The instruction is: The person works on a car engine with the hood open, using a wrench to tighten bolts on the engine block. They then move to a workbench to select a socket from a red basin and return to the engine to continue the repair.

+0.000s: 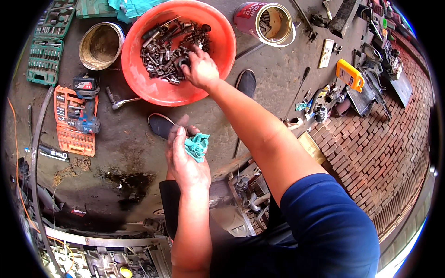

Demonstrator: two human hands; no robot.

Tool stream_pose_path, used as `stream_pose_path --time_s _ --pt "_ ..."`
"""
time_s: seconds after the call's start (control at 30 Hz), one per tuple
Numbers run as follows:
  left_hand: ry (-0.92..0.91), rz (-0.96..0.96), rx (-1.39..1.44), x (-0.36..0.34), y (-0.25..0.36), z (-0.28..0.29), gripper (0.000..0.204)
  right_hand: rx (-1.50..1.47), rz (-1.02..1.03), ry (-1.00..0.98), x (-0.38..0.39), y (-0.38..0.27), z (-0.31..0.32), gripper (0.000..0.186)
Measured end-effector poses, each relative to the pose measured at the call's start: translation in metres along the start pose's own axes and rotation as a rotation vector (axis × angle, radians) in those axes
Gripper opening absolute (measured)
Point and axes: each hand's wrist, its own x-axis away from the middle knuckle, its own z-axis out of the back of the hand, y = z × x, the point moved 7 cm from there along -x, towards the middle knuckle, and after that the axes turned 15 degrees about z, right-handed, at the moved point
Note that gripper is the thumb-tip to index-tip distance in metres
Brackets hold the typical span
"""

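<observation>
Below the red basin, my left hand (187, 164) is cupped round a crumpled teal rag (197, 147). My right hand (202, 69) reaches over the right rim of the red plastic basin (169, 98). Its thumb and fingers are apart, with the fingertips down among a heap of greasy bolts and metal fittings (162, 53). A dark round part (181, 64) lies beside the thumb; I see nothing gripped in that hand.
Round the basin stand an open tin (101, 46), a paint can (263, 24), an orange bit case (76, 123) with a cordless drill (87, 121) and a green socket case (45, 60). A ratchet (121, 101) lies nearby. A yellow jug (350, 75) and engine parts lie right.
</observation>
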Motion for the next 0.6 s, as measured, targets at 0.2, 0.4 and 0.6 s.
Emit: stream_pose_path --time_s 0.2,0.4,0.6 --pt "0.005 0.014 0.015 -0.002 -0.004 -0.007 0.035 0.028 0.144 -0.080 -0.005 0.006 -0.011 0.056" --pt "0.006 0.010 0.036 -0.005 -0.004 -0.009 0.034 -0.084 -0.148 0.087 0.007 0.007 -0.015 0.031" --pt "0.018 0.018 0.032 -0.003 -0.002 -0.009 0.034 -0.018 -0.251 0.197 -0.027 0.035 0.006 0.038"
